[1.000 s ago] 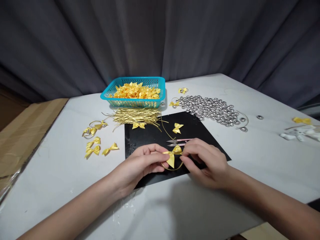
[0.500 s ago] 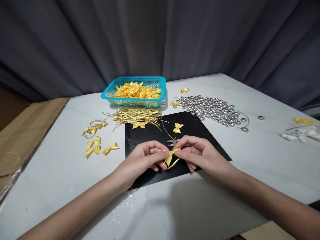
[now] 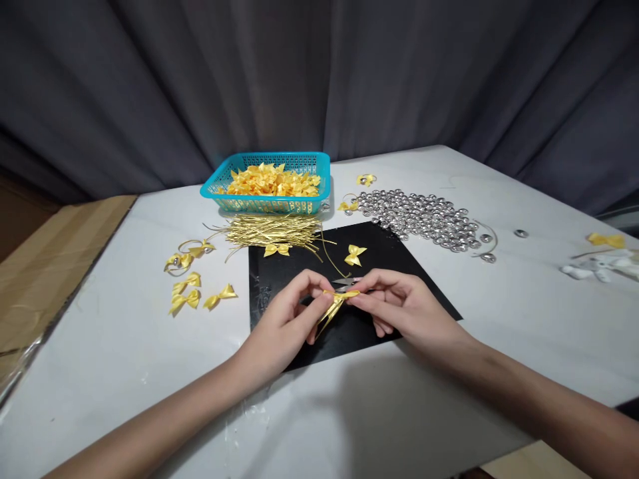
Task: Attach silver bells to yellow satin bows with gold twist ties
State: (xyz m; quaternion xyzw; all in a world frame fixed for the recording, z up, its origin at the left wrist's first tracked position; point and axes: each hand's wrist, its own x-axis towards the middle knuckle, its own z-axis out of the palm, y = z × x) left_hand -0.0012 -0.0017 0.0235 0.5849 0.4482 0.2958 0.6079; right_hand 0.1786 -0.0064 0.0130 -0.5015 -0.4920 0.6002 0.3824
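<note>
Between my two hands a yellow ribbon bow (image 3: 340,297) is held above a black mat (image 3: 399,293). My left hand (image 3: 298,309) pinches the bow's left side between thumb and fingers. On the opposite side, my right hand (image 3: 392,303) grips the other loop with thumb and forefinger. A gold twist tie (image 3: 327,320) hangs from the bow's middle, slanting down toward my left fingers. Just beyond the bow lie scissors (image 3: 343,284), partly covered by my right hand. Two loose bows, one yellow bow (image 3: 355,255) and another yellow bow (image 3: 276,249), rest on the mat's far part.
A blue basket (image 3: 264,198) full of yellow bows stands at the back. Before it lies a bundle of gold ties (image 3: 272,230). Silver beads (image 3: 424,216) spread to the right. Several bows (image 3: 186,301) lie left; a small white item (image 3: 599,266) sits far right. Cardboard (image 3: 60,253) borders the left.
Both hands keep hold of the bow. It has tilted and risen slightly, my left hand has turned, and the tie now points down-left instead of curving beneath the bow to the right.
</note>
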